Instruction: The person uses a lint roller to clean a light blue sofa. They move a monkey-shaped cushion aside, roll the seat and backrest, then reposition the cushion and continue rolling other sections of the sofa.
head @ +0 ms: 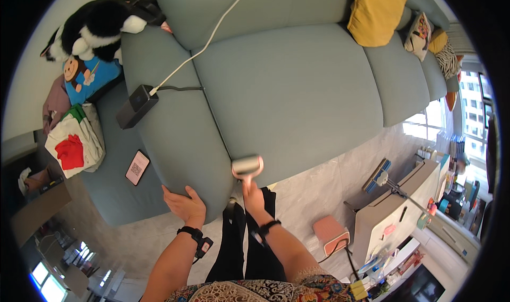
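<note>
My right hand (254, 200) grips the pink handle of a lint roller (248, 167). The roller's pale cylinder is over the front edge of the grey-green sofa seat (287, 82), beside the seam with the armrest; whether it touches the fabric I cannot tell. My left hand (185, 206) rests against the outer front of the padded armrest (187, 146), fingers apart and holding nothing. On that armrest sits a black power bank (137, 106) with a white cable (213, 35) plugged in. A phone (137, 167) lies on the lower seat section, left of the armrest.
A black-and-white plush toy (99, 27), a blue cushion (93, 76) and a cloth bag (75, 142) crowd the left. At the right end is a yellow cushion (376, 15). A pink stool (330, 234) and a flat mop (378, 176) stand on the right.
</note>
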Demonstrator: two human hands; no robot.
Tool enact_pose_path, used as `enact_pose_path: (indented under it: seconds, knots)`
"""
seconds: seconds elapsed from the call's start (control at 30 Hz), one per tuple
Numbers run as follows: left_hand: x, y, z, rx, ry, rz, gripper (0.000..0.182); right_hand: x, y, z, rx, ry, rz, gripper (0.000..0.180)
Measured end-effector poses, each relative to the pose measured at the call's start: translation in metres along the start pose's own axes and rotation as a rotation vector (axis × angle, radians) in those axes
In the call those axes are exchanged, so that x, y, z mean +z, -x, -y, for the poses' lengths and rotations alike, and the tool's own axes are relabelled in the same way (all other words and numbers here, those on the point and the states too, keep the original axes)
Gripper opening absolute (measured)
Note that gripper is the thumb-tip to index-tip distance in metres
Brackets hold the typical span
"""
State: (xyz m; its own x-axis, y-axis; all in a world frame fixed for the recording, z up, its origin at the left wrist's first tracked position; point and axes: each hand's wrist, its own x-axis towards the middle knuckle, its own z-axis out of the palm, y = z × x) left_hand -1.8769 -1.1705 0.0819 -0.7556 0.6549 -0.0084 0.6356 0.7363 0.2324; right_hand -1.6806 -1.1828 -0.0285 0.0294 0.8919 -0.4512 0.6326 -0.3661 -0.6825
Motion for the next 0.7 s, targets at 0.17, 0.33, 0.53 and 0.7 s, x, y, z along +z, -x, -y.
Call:
enact_pose_path:
  seconds: [0.17,0.33,0.53,0.7]
  knots:
    - [-0.001,0.000,0.003,-0.042,0.095,0.034,0.079,0.063,-0.226,0.100,-0.168,0.000,0.015,0.047]
    - [-0.001,0.000,0.004,-0.040,0.087,0.020,0.075,0.065,-0.301,0.162,-0.273,0.055,-0.032,0.054]
    - [-0.005,-0.004,0.005,-0.060,0.135,0.051,0.083,-0.013,-0.046,0.057,-0.045,0.182,0.155,0.041]
    - [-0.001,-0.001,0.006,-0.100,0.132,0.062,0.084,0.033,-0.144,0.082,-0.127,-0.187,-0.013,0.051]
